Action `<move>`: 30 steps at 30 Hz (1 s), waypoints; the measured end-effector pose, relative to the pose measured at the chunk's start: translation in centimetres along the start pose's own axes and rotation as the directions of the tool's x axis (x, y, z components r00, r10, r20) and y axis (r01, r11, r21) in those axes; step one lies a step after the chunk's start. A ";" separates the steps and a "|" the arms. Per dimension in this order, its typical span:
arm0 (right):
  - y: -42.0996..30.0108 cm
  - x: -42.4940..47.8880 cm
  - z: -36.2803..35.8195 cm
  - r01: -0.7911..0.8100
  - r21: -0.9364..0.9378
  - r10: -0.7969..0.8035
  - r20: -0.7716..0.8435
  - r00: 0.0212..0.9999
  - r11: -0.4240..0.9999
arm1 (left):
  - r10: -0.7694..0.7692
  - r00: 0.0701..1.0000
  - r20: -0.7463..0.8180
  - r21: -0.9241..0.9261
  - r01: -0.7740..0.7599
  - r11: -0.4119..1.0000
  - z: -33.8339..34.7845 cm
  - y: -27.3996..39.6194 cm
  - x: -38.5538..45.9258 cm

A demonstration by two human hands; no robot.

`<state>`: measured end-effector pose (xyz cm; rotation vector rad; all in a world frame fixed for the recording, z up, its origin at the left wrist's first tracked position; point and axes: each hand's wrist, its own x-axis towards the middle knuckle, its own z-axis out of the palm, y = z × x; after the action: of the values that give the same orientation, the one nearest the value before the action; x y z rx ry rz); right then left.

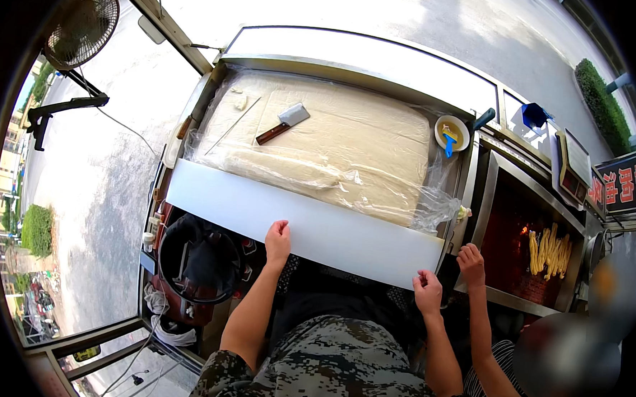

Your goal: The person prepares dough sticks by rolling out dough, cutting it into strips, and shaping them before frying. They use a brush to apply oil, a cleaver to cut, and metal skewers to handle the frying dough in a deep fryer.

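My left hand is over the front edge of a long white cutting board, its fingers curled in and nothing showing between them. By the board's right front edge is my right hand, also curled; whether it grips the edge is hidden. Behind the board lies a wide slab of pale dough under clear plastic film. A rolled strip of dough runs along its near side. On the slab rest a cleaver with a wooden handle and a thin stick.
A bowl of oil with a blue brush stands right of the dough. Fried dough sticks float in a fryer. A co-worker's hand is beside my right hand. A steering wheel sits left; a fan hangs above.
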<state>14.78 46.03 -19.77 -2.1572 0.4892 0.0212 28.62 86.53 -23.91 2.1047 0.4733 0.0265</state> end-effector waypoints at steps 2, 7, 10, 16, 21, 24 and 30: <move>0.3 -0.2 4.7 -0.104 0.032 0.104 -0.007 0.995 0.994 | -0.011 0.996 -0.089 -0.009 0.011 1.000 -4.1 -2.0 6.1; -0.2 1.5 11.2 -0.247 0.249 0.285 -0.129 0.950 0.936 | -0.040 0.991 -0.127 0.333 0.081 0.940 -13.9 -6.2 18.4; -6.2 6.6 11.3 -0.360 0.515 0.470 -0.097 0.877 0.778 | -0.192 0.977 0.092 0.331 0.151 0.931 -18.2 -10.7 23.5; -6.6 21.0 6.8 -0.204 0.867 0.511 -0.067 0.857 0.455 | -0.259 0.912 0.318 0.368 0.133 0.920 -17.0 -8.8 25.4; -10.9 32.7 6.5 -0.161 0.918 0.661 -0.131 0.739 0.362 | -0.180 0.952 0.248 0.429 0.059 0.901 -19.3 -12.0 25.0; -11.2 36.5 5.2 0.051 0.846 0.638 -0.439 0.633 0.531 | -0.254 0.933 0.255 0.457 0.115 0.882 -18.2 -10.4 24.9; -5.2 43.4 1.6 -0.034 0.421 0.387 -0.793 0.472 0.906 | -0.249 0.933 0.259 0.465 0.105 0.879 -16.5 -8.9 24.9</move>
<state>56.84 35.34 -24.98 -1.5766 1.2476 -1.0131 45.42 112.70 -26.11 2.4411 0.5138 -0.5685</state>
